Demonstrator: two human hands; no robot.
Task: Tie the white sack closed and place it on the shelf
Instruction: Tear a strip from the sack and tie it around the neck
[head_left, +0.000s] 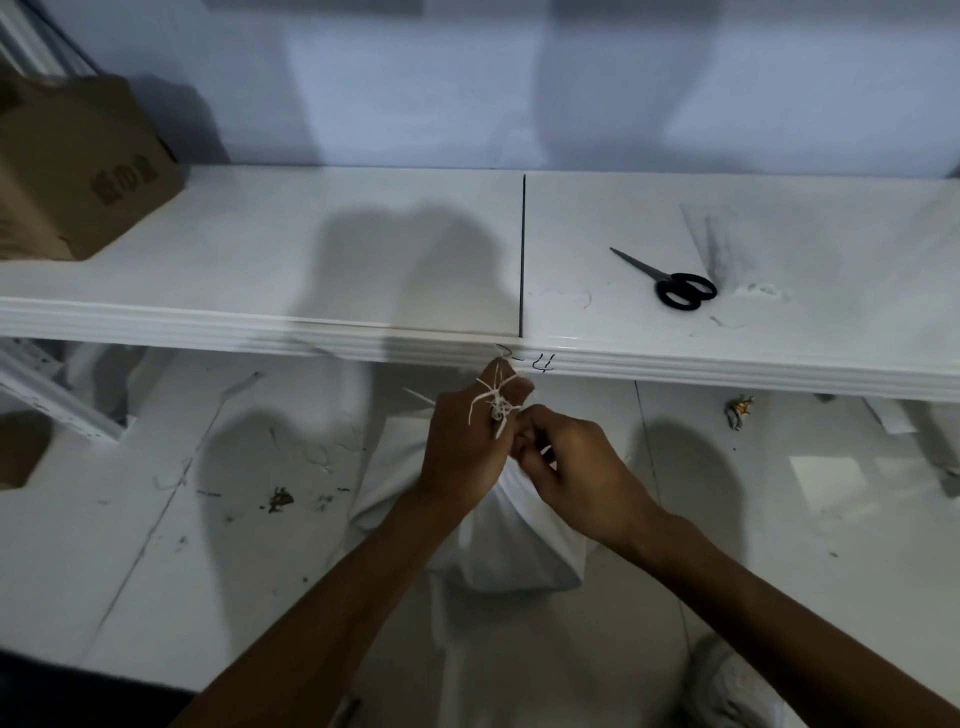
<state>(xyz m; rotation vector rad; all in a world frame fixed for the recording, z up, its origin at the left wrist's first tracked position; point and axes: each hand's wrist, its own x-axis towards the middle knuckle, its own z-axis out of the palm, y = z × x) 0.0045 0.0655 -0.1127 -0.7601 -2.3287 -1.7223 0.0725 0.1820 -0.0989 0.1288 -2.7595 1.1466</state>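
Note:
A white sack (509, 551) stands on the floor below the front edge of the white shelf (322, 249). My left hand (462, 452) is closed around the sack's gathered neck, with a thin white string (493, 402) looped over its fingers. My right hand (571, 467) sits against the left one and pinches the string at the neck. The lower part of the sack is partly hidden by my forearms.
Black scissors (670, 283) lie on the shelf to the right, beside a clear plastic bag (711, 239). A brown cardboard box (72, 166) stands at the shelf's far left. Scraps, string bits and a crumpled wrapper (740, 410) litter the tiled floor.

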